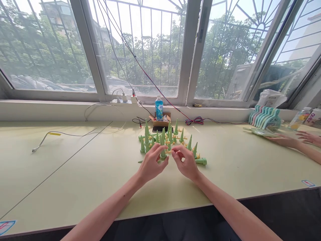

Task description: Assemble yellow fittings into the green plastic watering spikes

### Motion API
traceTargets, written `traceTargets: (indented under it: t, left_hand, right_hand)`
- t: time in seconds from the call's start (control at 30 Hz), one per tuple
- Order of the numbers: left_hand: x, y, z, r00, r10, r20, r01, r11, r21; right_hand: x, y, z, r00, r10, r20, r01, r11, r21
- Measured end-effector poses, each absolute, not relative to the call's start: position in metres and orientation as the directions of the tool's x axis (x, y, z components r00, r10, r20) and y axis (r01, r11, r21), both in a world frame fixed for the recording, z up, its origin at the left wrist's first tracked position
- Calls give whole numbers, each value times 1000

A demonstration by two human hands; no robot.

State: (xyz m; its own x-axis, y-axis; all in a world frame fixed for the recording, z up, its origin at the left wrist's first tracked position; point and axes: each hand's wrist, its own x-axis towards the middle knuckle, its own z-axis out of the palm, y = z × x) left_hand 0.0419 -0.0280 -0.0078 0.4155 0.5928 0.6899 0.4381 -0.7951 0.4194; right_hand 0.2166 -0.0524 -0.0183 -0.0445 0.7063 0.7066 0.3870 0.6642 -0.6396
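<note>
Several green cone-shaped plastic spikes stand upright in a cluster at the middle of a pale green table, some with small yellow fittings. One spike lies on its side at the cluster's right edge. My left hand curls its fingers around an upright green spike at the front of the cluster. My right hand pinches a small yellow piece beside that spike. Both hands meet at the cluster's near side.
A water bottle and a small cardboard box stand behind the cluster by the window sill. Cables trail over the left of the table. At the right, another person's hands rest near stacked pastel hangers.
</note>
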Motion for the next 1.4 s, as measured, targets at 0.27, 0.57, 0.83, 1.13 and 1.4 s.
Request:
traceTargets:
  t: [0.27,0.57,0.83,1.13,1.4]
  left_hand:
    - [42,-30,-6,434,576,693,433,-808,400]
    - [42,-30,-6,445,577,685,447,-806,388]
    - [42,-31,-4,443,608,659,456,-786,418]
    - [42,-31,-3,445,605,660,458,-787,413]
    - [42,-31,-4,453,603,657,466,-788,402]
  right_hand:
    - [216,-52,-21,-76,709,701,391,668,-633]
    - [216,-51,-22,-92,724,684,397,656,-642]
    - [217,-52,-19,-116,713,692,411,669,-620]
    - [217,-49,-22,-123,743,658,405,643,-650]
    - [218,-47,-24,-115,744,658,449,630,-634]
